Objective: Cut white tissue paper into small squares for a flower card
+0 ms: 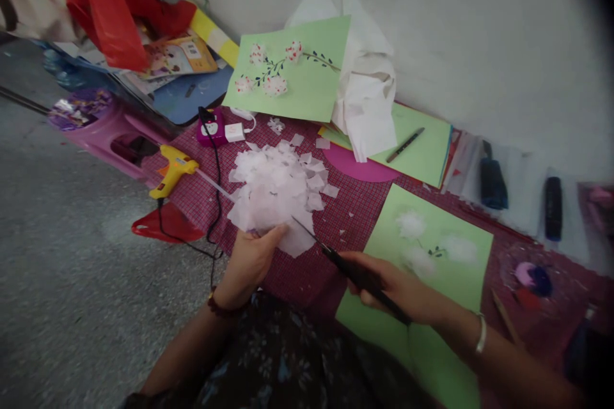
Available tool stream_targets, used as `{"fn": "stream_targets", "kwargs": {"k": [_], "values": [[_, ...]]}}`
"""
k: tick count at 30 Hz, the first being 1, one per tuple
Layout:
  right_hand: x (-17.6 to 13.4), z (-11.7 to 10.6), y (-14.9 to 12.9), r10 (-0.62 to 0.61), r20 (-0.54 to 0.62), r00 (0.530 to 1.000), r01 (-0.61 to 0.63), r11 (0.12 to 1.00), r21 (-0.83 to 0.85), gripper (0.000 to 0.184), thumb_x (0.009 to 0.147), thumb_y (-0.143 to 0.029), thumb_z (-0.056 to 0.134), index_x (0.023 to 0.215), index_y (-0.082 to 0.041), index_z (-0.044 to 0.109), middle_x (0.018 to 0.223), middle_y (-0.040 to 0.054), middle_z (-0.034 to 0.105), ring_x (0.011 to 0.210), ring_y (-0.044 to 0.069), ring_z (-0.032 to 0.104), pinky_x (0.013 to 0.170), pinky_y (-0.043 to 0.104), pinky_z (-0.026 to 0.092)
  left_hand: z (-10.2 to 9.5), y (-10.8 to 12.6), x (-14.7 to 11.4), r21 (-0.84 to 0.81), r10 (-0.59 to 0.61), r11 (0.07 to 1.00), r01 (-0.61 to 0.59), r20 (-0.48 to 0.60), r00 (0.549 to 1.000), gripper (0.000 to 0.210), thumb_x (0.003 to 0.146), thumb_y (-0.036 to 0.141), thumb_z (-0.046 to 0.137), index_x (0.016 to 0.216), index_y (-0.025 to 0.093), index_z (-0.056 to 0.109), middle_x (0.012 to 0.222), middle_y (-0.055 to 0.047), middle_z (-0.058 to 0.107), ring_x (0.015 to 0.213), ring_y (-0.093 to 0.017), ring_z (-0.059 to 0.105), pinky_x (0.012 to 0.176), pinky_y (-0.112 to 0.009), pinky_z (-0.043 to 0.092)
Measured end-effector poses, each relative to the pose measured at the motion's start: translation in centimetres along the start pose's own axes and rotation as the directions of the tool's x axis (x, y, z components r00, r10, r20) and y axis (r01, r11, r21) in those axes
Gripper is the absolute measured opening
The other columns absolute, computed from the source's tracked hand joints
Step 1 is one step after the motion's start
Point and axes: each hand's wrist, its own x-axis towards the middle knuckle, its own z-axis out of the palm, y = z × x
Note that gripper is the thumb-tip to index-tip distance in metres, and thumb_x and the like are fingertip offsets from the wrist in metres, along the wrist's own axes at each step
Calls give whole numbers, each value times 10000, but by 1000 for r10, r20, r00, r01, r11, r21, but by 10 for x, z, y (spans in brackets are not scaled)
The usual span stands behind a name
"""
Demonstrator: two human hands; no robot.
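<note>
My left hand [253,260] is closed on the near edge of a thin white tissue paper sheet [298,238], with the thumb on top. Fingers of my right hand [396,284] wrap around the black handles of scissors [357,273]. Their slim blades point up-left and reach the sheet's right part, close to my left thumb; whether they are apart is too fine to tell. Just beyond the sheet lies a loose heap of cut white paper squares [283,169]. Below my right hand is a green card [378,326] bearing white fluffy blossoms [411,223] and small dark leaves.
A yellow glue gun [173,171] lies at the table's left edge, its cord hanging down. Behind stand a green flower picture [307,92] and crumpled white paper [367,86]. A pen [405,144] rests on green sheets. Plastic-bagged items [493,182] lie right.
</note>
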Motion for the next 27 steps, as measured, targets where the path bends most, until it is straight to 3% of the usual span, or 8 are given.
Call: {"fn": "stream_targets", "kwargs": {"k": [6, 11, 15, 18, 23, 27], "values": [[1, -1, -5, -44, 99, 994, 39, 998, 50, 685, 887, -611, 621, 1418, -217, 442, 912, 25, 498, 763, 150, 445, 646, 283, 398, -1, -7, -4, 46, -30, 999, 28, 42, 999, 671, 600, 151, 870, 1223, 244, 642, 1139, -40, 752, 1152, -224, 669, 1000, -331, 537], [5, 0, 0, -85, 80, 993, 78, 993, 93, 695, 884, -637, 615, 1400, -204, 448, 908, 17, 501, 750, 134, 450, 649, 271, 389, -4, -23, -9, 108, -56, 993, 46, 84, 995, 589, 632, 225, 871, 1184, 208, 667, 1029, -49, 767, 1088, -222, 688, 987, -351, 532], [7, 1, 1, -67, 63, 996, 59, 992, 113, 697, 855, -641, 651, 1362, -193, 484, 863, 7, 497, 714, 125, 435, 599, 252, 371, -6, -32, -10, 106, -87, 992, 75, 117, 989, 577, 641, 234, 866, 1183, 219, 669, 1071, -61, 756, 1091, -226, 685, 990, -375, 536], [8, 3, -2, -70, 42, 997, 63, 988, 142, 689, 830, -634, 684, 1335, -196, 514, 859, 7, 503, 705, 120, 435, 586, 242, 373, -6, -33, -10, 84, -94, 993, 83, 132, 987, 563, 647, 217, 856, 1177, 231, 668, 1118, -62, 743, 1090, -212, 684, 982, -361, 543], [9, 6, -6, -108, -20, 994, 110, 988, 109, 594, 845, -548, 702, 1299, -190, 566, 830, -3, 501, 685, 105, 428, 558, 230, 345, -5, -34, -10, 91, -105, 992, 92, 142, 984, 518, 650, 218, 846, 1140, 222, 676, 1018, -52, 756, 1023, -204, 703, 931, -348, 562], [9, 7, -1, -39, -36, 999, 44, 990, 137, 581, 807, -476, 743, 1284, -184, 583, 736, -41, 481, 565, 72, 379, 473, 210, 281, -5, -35, -11, 104, -86, 992, 74, 113, 990, 547, 634, 205, 847, 1151, 229, 668, 1032, -48, 750, 1108, -216, 674, 980, -372, 536]]}}
